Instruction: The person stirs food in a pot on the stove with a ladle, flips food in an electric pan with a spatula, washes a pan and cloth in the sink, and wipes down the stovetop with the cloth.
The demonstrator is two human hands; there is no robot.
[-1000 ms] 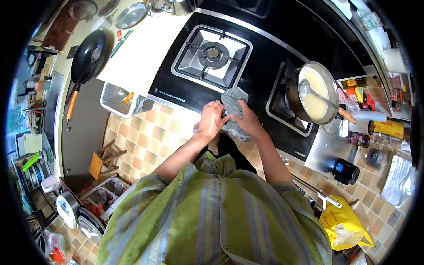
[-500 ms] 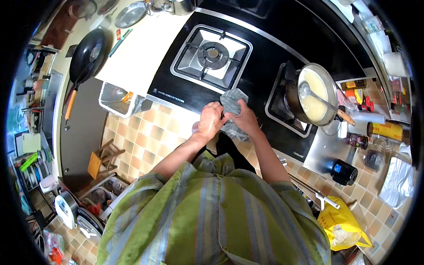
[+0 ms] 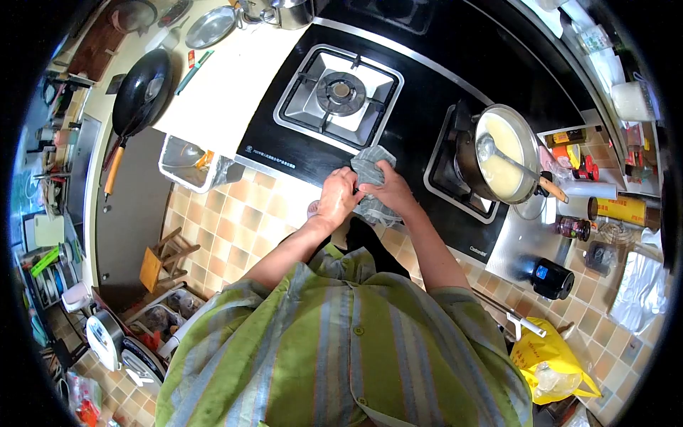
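A grey striped cloth point(image 3: 373, 168) is bunched at the front edge of the black gas stove point(image 3: 284, 153). My right hand point(image 3: 388, 189) grips the cloth, which hangs down below the fingers. Close against it, my left hand point(image 3: 337, 195) has its fingers curled, and what they hold, if anything, is hidden. Over the right burner stands a pan point(image 3: 466, 158) of pale, creamy liquid with a metal ladle point(image 3: 509, 158) resting in it.
The left burner point(image 3: 341, 93) carries no pot. A black wok point(image 3: 142, 92) lies on the counter's left side, above a white bin point(image 3: 169, 173). Jars and a black canister point(image 3: 553, 278) stand right; a yellow bag point(image 3: 544, 356) and wooden stool point(image 3: 153, 269) are lower down.
The view has shifted slightly. My two hands stay together at the stove's front edge, and the cloth between them has changed only a little in shape.
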